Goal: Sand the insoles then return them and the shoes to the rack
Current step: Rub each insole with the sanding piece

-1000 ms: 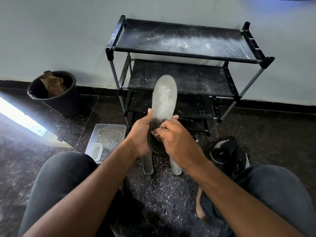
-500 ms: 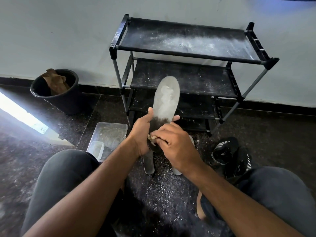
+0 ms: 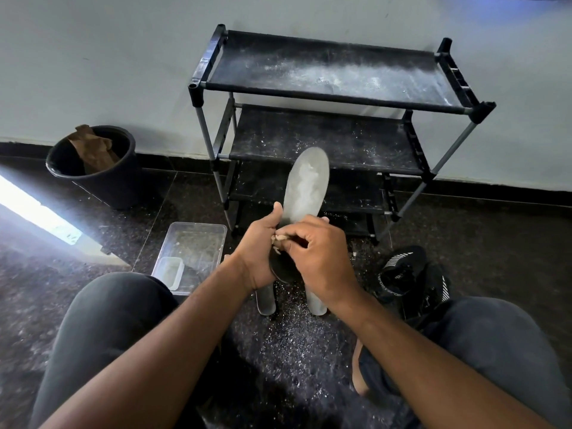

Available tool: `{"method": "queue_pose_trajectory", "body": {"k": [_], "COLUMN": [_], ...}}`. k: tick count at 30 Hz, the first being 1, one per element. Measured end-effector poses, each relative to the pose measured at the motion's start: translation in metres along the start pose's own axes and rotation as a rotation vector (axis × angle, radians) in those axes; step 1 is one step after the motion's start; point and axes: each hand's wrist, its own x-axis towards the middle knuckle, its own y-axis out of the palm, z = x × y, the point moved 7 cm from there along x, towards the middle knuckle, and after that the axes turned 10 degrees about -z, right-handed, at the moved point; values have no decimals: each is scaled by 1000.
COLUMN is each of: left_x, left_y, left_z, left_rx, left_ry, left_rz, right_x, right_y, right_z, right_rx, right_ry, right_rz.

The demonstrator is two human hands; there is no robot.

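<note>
My left hand point(image 3: 258, 247) grips a grey insole point(image 3: 305, 187) near its dark heel end and holds it upright, toe pointing up toward the rack. My right hand point(image 3: 318, 258) pinches a small tan piece of sandpaper point(image 3: 280, 239) against the insole's lower part. Two more insoles lie on the floor under my hands, one point(image 3: 266, 300) on the left and one point(image 3: 316, 301) on the right, partly hidden. A pair of black shoes point(image 3: 408, 274) with white stripes sits on the floor at the right. The black shoe rack point(image 3: 334, 97) stands against the wall, its shelves dusty.
A clear plastic tub point(image 3: 193, 243) with a smaller tub inside sits on the floor left of my hands. A black bucket point(image 3: 93, 171) holding brown paper stands by the wall at the left. White sanding dust covers the dark floor between my knees.
My right hand has slid the sandpaper a little to the left across the insole's lower part. The insole stays upright in my left hand.
</note>
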Motion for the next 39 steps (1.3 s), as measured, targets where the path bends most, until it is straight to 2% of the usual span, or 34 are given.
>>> {"method": "queue_pose_trajectory", "body": {"k": [4,10,16,18,21,24,31,39], "left_x": [0,-2,2,1,-1,-1,0,1], "left_y": [-8,-14,0,0,-3,-6,5,4], "left_z": [-11,-22,-2,-1,-11,-17,-13,-12], "left_rx": [-31,-129,-13,36,-45,-76,4,-11], "left_ry": [42,93,25,24,31,54,87,98], "left_rz": [-52,-52,48,38,50,40,78,105], "right_x": [-11,-9,0,-4,-9,-7,3,4], "right_y": [7,8,-2,3,5,3,-5,-3], "right_z": [4,7,2,9,13,11,-4,-3], "right_rx": [125,35,-176,-137,-9,2,-88,-259], "right_ry": [68,-68,-174,-193,-147,-142,-95,-181], "right_rz": [55,240,153,154,212,243,194,187]}}
